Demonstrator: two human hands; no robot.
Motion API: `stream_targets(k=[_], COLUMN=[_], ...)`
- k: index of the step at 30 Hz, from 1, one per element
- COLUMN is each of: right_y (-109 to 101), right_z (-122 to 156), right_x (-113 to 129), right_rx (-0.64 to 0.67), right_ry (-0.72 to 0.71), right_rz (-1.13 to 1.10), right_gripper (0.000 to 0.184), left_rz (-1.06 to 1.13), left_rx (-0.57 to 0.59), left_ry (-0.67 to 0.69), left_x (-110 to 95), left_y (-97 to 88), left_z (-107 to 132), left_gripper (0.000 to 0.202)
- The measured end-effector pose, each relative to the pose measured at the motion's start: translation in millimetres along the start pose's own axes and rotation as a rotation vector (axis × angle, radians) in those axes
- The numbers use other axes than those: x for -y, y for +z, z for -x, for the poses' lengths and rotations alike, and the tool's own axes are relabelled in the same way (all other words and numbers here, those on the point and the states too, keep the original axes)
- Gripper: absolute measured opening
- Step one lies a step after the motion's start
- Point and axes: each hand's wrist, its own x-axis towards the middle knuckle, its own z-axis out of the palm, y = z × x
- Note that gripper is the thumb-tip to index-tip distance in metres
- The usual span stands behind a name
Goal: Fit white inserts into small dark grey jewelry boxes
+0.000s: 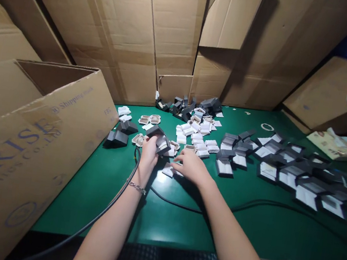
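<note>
Printed cardboard carton [39,153] looms nearest, at eight o'clock; near centre I see the left hand [150,150] clamped on an open black box [162,144]; the right hand [190,164] sits apart at its four o'clock, fingers curled at a white insert [168,170], whether pinching I cannot tell; I judge this steadying one, working the other; next calls for a light pinch.

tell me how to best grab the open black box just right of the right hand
Probably pinch the open black box by the side edges of its white front part, coming from the near side: that part faces bare green table, while another box sits close behind.
</note>
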Motion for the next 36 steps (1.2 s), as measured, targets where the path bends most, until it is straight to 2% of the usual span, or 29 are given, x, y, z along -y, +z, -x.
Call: stream_targets(k=[4, 7, 11, 13, 15, 17, 20, 24, 28, 31, 36], right_y=[14.6, 20.9, 13.3, 3.9, -5.7, -13.1, -18.7, -18.7, -17.7, -17.9, -19.8], right_z=[2.2, 1.8, 0.4, -1.3, -4.1, -7.2, -10.9, -11.8, -10.2, -10.2, -12.5], right_x=[6.1, 5.6, 5.5, 3.7, -0.2, -5.1, -10.6, -10.7, -6.2, -3.7, -2.8], right_rx=[-0.106, -0.178, -0.012, 0.021, -0.080, -0.254, -0.461, -0.508, -0.492, -0.494, -0.596], right_ry=[-0.052, -0.053, 0.047, 0.138, 0.209, 0.276, 0.415, 0.441, 0.388, 0.388, 0.439], right_rz=[-0.181, -0.347, -0.479, -0.532, -0.579, -0.675, -0.951, -1.133, -1.087, -1.056, -1.186], right_gripper=[0.027, 0.033, 0.017, 0.018, 0.024, 0.028, 0.029, 0.032, 0.032, 0.030, 0.028], left_rz=[0.065, 0.106, 0.115, 0.091, 0.047, 0.009, -0.051, -0.114, -0.122, -0.122, -0.117], left_rx=[0.082, 0.118, 0.145, 0.181, 0.226, 0.271, 0.374, 0.481, 0.600, 0.696, 0.747], left_ry=[-0.111, -0.145, -0.188, -0.232, -0.283, -0.320, -0.340, -0.365, -0.392, -0.387, -0.306], left_x=[-3.5, -4.8, -7.7, -8.9, -8.9, -7.3, -3.5, -0.6, -1.4, -2.1, -0.6], left_y=[-1.6, -1.9, 0.7, 2.4, 3.5, 3.6, 2.4, 1.5, 3.0, 4.1, 4.9], left_z=[-0.5, -0.5, 1.9, 4.3, 7.0, 9.6, 13.2, 18.7, 24.3, 27.1, 28.6], left_gripper=[0.014, 0.011, 0.002, 0.006, 0.007, 0.006, 0.017, 0.028, 0.027, 0.035, 0.057])
